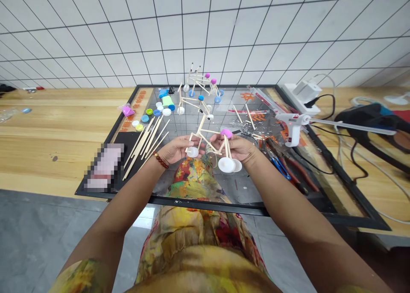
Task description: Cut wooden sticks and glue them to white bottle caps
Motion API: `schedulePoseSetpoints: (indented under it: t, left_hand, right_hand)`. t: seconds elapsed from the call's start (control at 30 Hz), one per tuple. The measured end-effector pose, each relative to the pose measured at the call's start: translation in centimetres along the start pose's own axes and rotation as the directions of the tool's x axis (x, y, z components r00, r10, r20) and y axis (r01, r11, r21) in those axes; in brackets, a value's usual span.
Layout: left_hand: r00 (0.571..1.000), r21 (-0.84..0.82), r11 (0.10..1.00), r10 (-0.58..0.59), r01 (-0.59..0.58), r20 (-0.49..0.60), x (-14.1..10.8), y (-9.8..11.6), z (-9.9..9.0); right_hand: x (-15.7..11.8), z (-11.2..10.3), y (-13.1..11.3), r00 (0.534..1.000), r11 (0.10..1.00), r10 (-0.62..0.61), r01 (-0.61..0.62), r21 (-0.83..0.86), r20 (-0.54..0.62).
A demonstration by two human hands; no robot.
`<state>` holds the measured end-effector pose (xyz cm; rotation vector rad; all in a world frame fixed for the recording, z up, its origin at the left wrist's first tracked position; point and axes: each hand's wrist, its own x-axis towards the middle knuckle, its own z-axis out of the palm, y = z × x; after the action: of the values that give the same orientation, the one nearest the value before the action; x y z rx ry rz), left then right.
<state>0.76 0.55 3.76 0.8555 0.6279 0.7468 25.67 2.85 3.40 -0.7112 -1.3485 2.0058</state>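
Note:
Between my two hands is a small model tricycle (pixel 210 136) built from wooden sticks, with white bottle caps for wheels and a pink-purple seat. My left hand (pixel 177 150), wearing a beaded bracelet, grips it by the end with a single white cap wheel (pixel 192 152). At the other end, my right hand (pixel 240 148) has hold of the frame behind the seat (pixel 226 133) and the paired white wheels (pixel 226 165). Some of its fingertips are hidden behind the sticks. Just beyond stand similar stick models (pixel 200 98) with blue, white and pink parts.
Loose sticks (pixel 145 143) and coloured bottle caps (pixel 145 118) lie to the left. A white glue gun (pixel 293 124), pliers (pixel 299 169) and blue-handled cutters (pixel 279 165) are on the right, near a power strip (pixel 299 98) with cables. A black-framed glass board (pixel 198 202) covers the table's middle.

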Motion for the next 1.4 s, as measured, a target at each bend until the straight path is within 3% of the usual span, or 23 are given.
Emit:
schedulePoseSetpoints:
  t: [0.17,0.3,0.4,0.53,0.67,0.77,0.87,0.97,1.1,1.23,1.4]
  left_hand:
    - [1.0,0.007,1.0,0.007,-0.007,-0.023,0.0,0.0,0.2]
    - [0.99,0.026,0.993,0.115,-0.114,-0.083,0.0,-0.1,0.2]
    - [0.95,0.066,0.962,0.271,-0.264,-0.156,0.3,-0.3,-0.1]
    - [0.841,0.178,0.875,0.483,-0.451,-0.243,0.9,-0.6,-1.2]
    - [0.738,0.273,0.78,0.623,-0.563,-0.26,1.4,-0.7,-2.3]
    - [0.693,0.307,0.742,0.668,-0.596,-0.269,1.5,-0.6,-2.7]
    - [0.685,0.334,0.73,0.68,-0.597,-0.262,1.5,-0.6,-2.8]
    - [0.683,0.355,0.717,0.69,-0.599,-0.241,1.6,-0.7,-2.8]
    - [0.687,0.38,0.706,0.695,-0.598,-0.211,1.7,-0.9,-2.9]
    - [0.703,0.383,0.71,0.686,-0.591,-0.188,1.6,-1.0,-2.9]
    - [0.71,0.355,0.724,0.676,-0.591,-0.198,1.5,-0.9,-2.9]
  right_hand:
    - [0.1,-0.1,-0.2,1.0,0.996,0.02,-0.019,0.089,-0.004]
    - [0.5,-0.4,-0.8,0.98,0.973,-0.058,0.098,0.207,-0.191]
    - [0.7,-1.1,-1.3,0.905,0.942,-0.18,0.271,0.196,-0.385]
    - [0.7,-2.8,-1.7,0.778,0.875,-0.309,0.458,0.158,-0.547]
    - [0.8,-3.8,-1.6,0.687,0.862,-0.364,0.504,0.05,-0.629]
    - [0.9,-3.5,-1.3,0.631,0.877,-0.438,0.457,-0.149,-0.64]
    - [1.0,-2.4,-1.0,0.612,0.857,-0.515,0.392,-0.335,-0.6]
    - [1.1,-1.2,-0.8,0.641,0.815,-0.568,0.352,-0.46,-0.516]
    - [1.4,-0.5,-0.5,0.65,0.78,-0.604,0.364,-0.509,-0.462]
    - [1.9,-1.5,0.0,0.571,0.808,-0.589,0.418,-0.415,-0.572]
    - [2.3,-3.2,0.1,0.427,0.824,-0.55,0.417,-0.384,-0.718]
